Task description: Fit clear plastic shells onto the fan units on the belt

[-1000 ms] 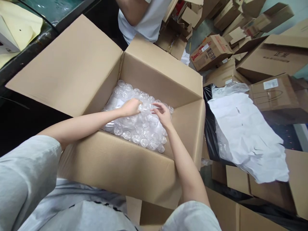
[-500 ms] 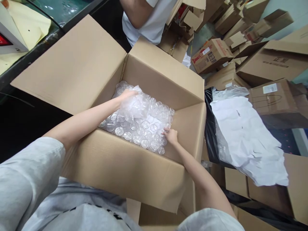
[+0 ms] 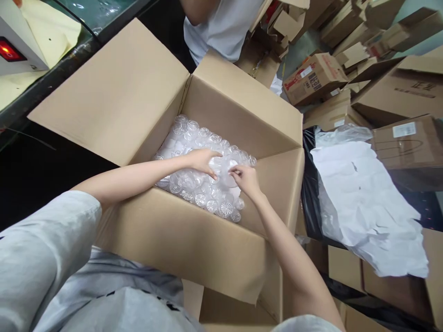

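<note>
An open cardboard box [image 3: 242, 110] stands before me. Inside it lies a layer of clear round plastic pieces [image 3: 226, 208] with ribbed ends, some under crumpled clear film. My left hand [image 3: 202, 161] rests over the middle of the layer, thumb and forefinger spread apart. Just to its right, my right hand [image 3: 245, 179] is closed in a pinch on a translucent plastic piece [image 3: 227, 174], whose exact kind I cannot make out. A bit of white shows beneath it. The pieces under my left palm are hidden.
White crumpled sheets [image 3: 367, 198] lie over black plastic on the right. Several cardboard boxes [image 3: 313, 78] are stacked behind them. A co-worker in a white shirt [image 3: 221, 30] stands beyond the box. At upper left, a device with a lit red switch [image 3: 12, 50] sits on a bench.
My left hand has moved right and let go of the crumpled clear plastic it held. My right hand has risen slightly, and both hands are now close together.
</note>
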